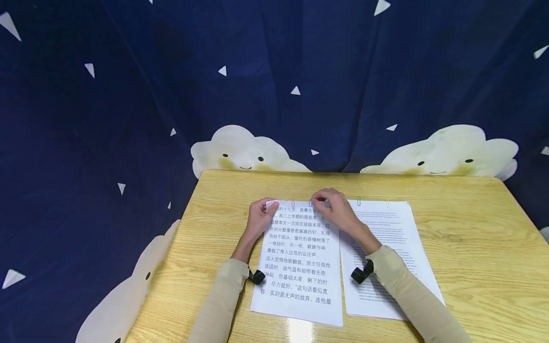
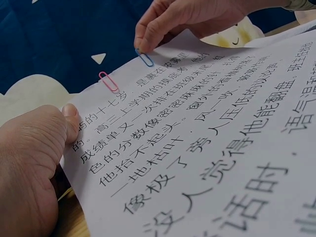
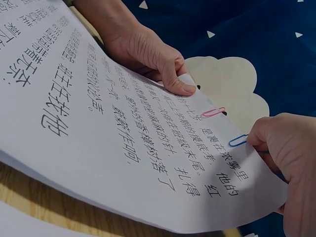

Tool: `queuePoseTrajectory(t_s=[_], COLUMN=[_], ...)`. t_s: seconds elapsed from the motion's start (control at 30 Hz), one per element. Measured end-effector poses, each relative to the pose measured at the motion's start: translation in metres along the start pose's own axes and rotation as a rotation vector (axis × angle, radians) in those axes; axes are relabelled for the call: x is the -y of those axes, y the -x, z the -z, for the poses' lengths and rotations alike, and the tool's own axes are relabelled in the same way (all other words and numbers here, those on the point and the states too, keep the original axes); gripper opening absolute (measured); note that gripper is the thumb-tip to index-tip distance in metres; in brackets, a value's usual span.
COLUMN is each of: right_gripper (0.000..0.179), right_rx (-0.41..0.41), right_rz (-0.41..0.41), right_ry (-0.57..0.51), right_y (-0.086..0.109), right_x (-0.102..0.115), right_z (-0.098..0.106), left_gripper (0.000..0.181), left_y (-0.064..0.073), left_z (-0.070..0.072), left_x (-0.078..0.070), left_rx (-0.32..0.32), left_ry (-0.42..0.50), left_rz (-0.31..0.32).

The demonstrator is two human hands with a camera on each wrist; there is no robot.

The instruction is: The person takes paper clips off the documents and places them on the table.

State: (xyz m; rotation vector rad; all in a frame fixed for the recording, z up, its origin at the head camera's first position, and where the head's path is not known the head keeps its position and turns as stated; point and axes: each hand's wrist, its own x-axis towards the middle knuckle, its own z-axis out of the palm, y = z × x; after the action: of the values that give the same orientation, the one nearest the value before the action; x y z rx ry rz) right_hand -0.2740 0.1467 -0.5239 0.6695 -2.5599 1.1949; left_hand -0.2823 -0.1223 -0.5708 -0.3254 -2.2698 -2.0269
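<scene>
A stack of paper printed with Chinese text (image 1: 296, 267) has its top edge raised off the table. My left hand (image 1: 259, 218) grips its top left corner, thumb over the front and fingers behind. A pink paper clip (image 2: 109, 82) sits on the top edge, between the two hands. To its right is a blue paper clip (image 3: 238, 141), also on that edge. My right hand (image 1: 338, 209) pinches the blue clip at its outer end, with thumb and index finger. Part of the right hand's fingers is hidden behind the paper in the right wrist view.
A second stack of paper with small print (image 1: 390, 238) lies to the right, partly under my right forearm. A green paper clip (image 1: 359, 201) and a yellow paper clip (image 1: 388, 204) sit on its top edge. The wooden table (image 1: 480, 247) ends at a dark blue curtain (image 1: 257, 85).
</scene>
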Motion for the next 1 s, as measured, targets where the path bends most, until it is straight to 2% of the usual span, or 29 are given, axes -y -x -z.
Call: queuePoseTrajectory(t_s=[0.67,1.0], right_gripper=[0.009,0.010], right_rx=[0.009,0.017], right_rz=[-0.017,-0.017], right_ry=[-0.020,-0.029], right_y=[-0.0001,-0.0016], right_x=[0.0005,0.0010], right_z=[0.0005,0.0014], left_gripper=[0.017,0.015], left_y=[0.0026,0.0009], left_z=[0.0006,0.0010], left_x=[-0.0020,-0.0013], left_rx=[0.003,-0.002], left_ry=[-0.002,-0.007], left_rz=[0.024,-0.005])
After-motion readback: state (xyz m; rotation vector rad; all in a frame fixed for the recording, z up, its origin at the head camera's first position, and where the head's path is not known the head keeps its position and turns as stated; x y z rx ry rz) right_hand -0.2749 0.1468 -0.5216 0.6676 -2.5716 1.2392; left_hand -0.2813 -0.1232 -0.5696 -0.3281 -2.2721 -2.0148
